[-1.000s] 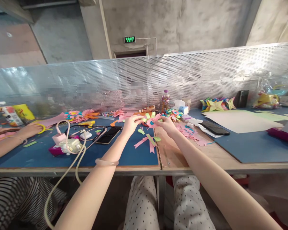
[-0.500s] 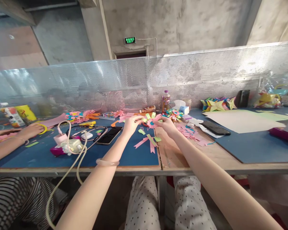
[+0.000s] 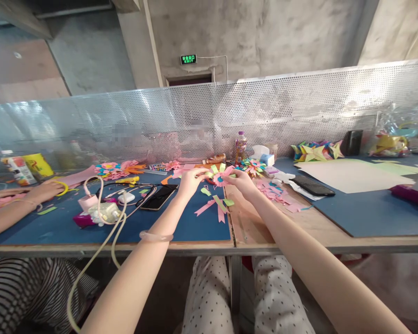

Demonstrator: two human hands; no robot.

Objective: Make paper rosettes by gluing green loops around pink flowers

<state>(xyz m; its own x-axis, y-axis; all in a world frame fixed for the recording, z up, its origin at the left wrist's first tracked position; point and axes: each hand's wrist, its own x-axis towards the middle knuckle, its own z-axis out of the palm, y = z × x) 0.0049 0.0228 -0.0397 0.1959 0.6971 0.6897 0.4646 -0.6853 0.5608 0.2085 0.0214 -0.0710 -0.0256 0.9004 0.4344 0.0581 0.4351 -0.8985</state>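
Note:
Between my two hands, above the table, is a paper flower (image 3: 218, 178) with pink and pale green petals and a blue centre. My left hand (image 3: 193, 180) pinches its left side near a green petal. On the right edge, the fingers of my right hand (image 3: 243, 182) are closed on a pink petal. Just below the flower, pink and green paper strips (image 3: 220, 207) lie on the blue board. A finished-looking multicoloured paper flower (image 3: 253, 167) stands behind my right hand, and pink paper scraps (image 3: 276, 194) are spread to its right.
A smartphone (image 3: 159, 197), looped white cable (image 3: 117, 227) and earphone case (image 3: 126, 197) lie left of my left arm. A drink bottle (image 3: 241, 146) stands by the perforated metal screen (image 3: 281, 111). A co-worker's hand (image 3: 51, 190) is at far left. A black phone (image 3: 313, 185) lies right.
My hands and the flower stay almost exactly where they were. At far left the co-worker's hands have shifted only slightly.

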